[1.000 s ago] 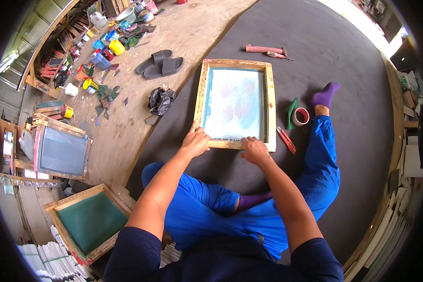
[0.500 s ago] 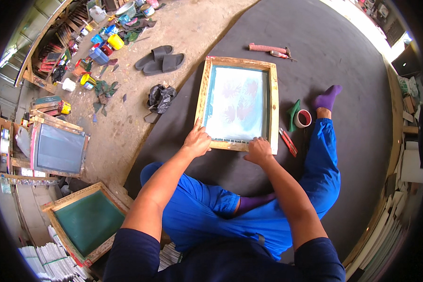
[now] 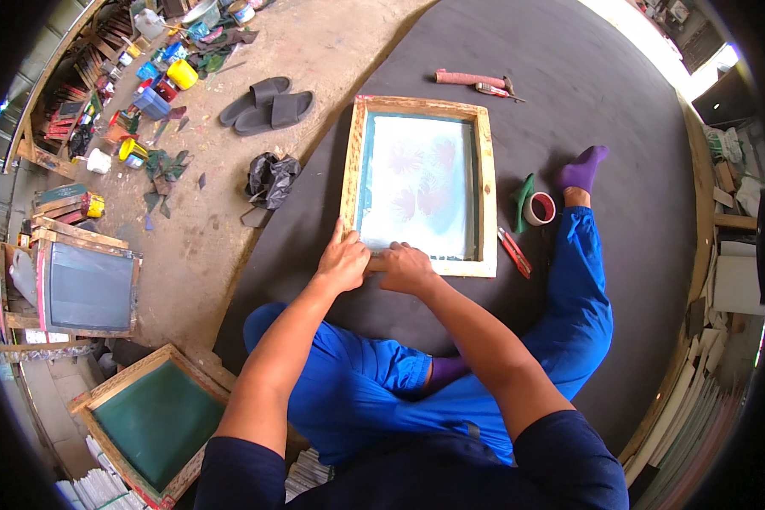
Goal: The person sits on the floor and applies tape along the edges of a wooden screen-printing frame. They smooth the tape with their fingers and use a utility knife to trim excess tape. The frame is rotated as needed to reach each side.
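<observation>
Wooden and pale, the printing frame (image 3: 418,187) is lying flat on the dark mat (image 3: 620,102), straight ahead of the person sitting cross-legged in blue trousers. Both hands are resting on its near rail, close to the left corner: the left hand (image 3: 342,259) is curling over the corner with fingers bent around the wood, and the right hand (image 3: 406,266) is pressing down just beside it, knuckles up, fingers closed on the rail. Whether anything small is pinched under them cannot be told.

Judging by its look, the frame is stiff and fairly light, easy to lift by its rails. The mesh (image 3: 416,183) stretched inside is looking thin and taut, with faint pink leaf shapes on it, and would likely dent or tear under a fingertip, so the wood is the safer place to hold. Two hands on opposite rails would probably be keeping it level.

Near the frame's right side are lying a red-handled tool (image 3: 515,252) and a small cup (image 3: 539,208). A pair of sandals (image 3: 268,104) is sitting on the concrete beyond.
</observation>
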`<action>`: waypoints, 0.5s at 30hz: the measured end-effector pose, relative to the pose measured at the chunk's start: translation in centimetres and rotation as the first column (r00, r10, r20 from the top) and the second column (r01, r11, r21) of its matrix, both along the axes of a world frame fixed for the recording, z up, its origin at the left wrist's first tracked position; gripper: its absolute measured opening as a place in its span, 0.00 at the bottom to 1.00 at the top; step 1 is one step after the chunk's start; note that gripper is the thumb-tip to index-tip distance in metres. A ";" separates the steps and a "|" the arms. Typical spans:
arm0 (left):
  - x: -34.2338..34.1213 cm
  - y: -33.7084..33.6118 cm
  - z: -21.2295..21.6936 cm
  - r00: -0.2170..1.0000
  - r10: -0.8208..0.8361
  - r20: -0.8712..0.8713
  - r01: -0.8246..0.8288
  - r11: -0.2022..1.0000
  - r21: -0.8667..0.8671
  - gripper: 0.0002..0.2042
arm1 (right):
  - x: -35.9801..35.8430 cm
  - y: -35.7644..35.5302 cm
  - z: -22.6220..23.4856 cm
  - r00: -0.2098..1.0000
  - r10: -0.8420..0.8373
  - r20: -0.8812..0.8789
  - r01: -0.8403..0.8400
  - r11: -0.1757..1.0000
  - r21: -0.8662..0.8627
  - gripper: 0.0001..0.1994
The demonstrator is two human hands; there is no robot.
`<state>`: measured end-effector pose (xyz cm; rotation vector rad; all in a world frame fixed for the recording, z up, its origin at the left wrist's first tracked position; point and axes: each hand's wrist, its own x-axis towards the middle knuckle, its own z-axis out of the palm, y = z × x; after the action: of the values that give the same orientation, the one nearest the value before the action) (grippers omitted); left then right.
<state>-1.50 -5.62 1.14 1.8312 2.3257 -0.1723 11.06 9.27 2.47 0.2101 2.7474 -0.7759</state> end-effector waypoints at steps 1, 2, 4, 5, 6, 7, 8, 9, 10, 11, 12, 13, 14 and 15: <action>0.0 0.0 -0.1 1.000 0.008 0.029 -0.009 0.999 0.032 0.12 | 1.0 1.1 -0.8 0.999 -0.032 -0.006 0.032 0.998 0.046 0.24; 0.0 -0.1 -0.2 0.998 0.017 0.059 -0.020 0.998 0.063 0.13 | 2.4 2.2 -2.3 0.998 -0.063 -0.013 0.064 0.994 0.092 0.24; -0.1 -0.2 -0.4 0.999 0.010 0.043 -0.013 0.998 0.056 0.18 | 4.6 4.2 -3.0 0.994 -0.105 -0.013 0.106 0.982 0.156 0.25; -0.3 -0.4 -0.5 0.999 0.012 0.041 -0.015 0.998 0.059 0.19 | 5.6 5.1 -3.0 0.993 -0.116 -0.004 0.115 0.978 0.173 0.25; -0.2 -0.5 -0.6 0.999 0.010 0.040 -0.012 0.998 0.062 0.20 | 6.5 5.9 -2.8 0.991 -0.132 0.006 0.129 0.973 0.191 0.25; -0.2 -0.4 -0.6 0.999 0.012 0.040 -0.015 0.998 0.059 0.20 | 7.2 6.7 -2.8 0.991 -0.129 0.036 0.118 0.970 0.211 0.25; -0.2 -0.4 -0.6 0.999 0.016 0.041 -0.018 0.998 0.056 0.20 | 7.8 7.4 -2.9 0.990 -0.125 0.066 0.107 0.967 0.230 0.25; -0.2 -0.4 -0.6 0.999 0.019 0.038 -0.021 0.999 0.050 0.20 | 8.1 8.0 -2.7 0.988 -0.122 0.093 0.096 0.965 0.246 0.25; -0.2 -0.5 -0.5 0.999 0.023 0.045 -0.025 0.998 0.053 0.20 | 8.5 8.5 -2.5 0.984 -0.134 0.118 0.099 0.960 0.263 0.25; -0.1 -0.5 -0.5 0.998 0.027 0.052 -0.030 0.998 0.056 0.20 | 8.9 9.0 -2.2 0.979 -0.147 0.142 0.103 0.954 0.280 0.25; 0.0 -0.4 -0.4 0.998 0.029 0.061 -0.033 0.998 0.059 0.20 | 9.3 9.5 -2.0 0.972 -0.162 0.169 0.106 0.949 0.297 0.25; 0.0 -0.4 -0.4 0.998 0.028 0.059 -0.031 0.998 0.060 0.20 | 9.6 10.0 -2.1 0.976 -0.122 0.182 0.062 0.951 0.303 0.25; -0.1 -0.4 -0.5 0.998 0.026 0.057 -0.030 0.998 0.062 0.20 | 9.7 9.8 -2.3 0.976 -0.126 0.175 0.063 0.944 0.324 0.24; -0.1 -0.4 -0.4 0.998 0.027 0.055 -0.030 0.998 0.063 0.20 | 9.9 9.4 -2.2 0.977 -0.128 0.169 0.063 0.937 0.343 0.23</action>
<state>-1.60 -6.01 0.71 1.8069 2.3445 -0.0448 20.93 18.71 0.23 0.4659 2.6824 -0.2818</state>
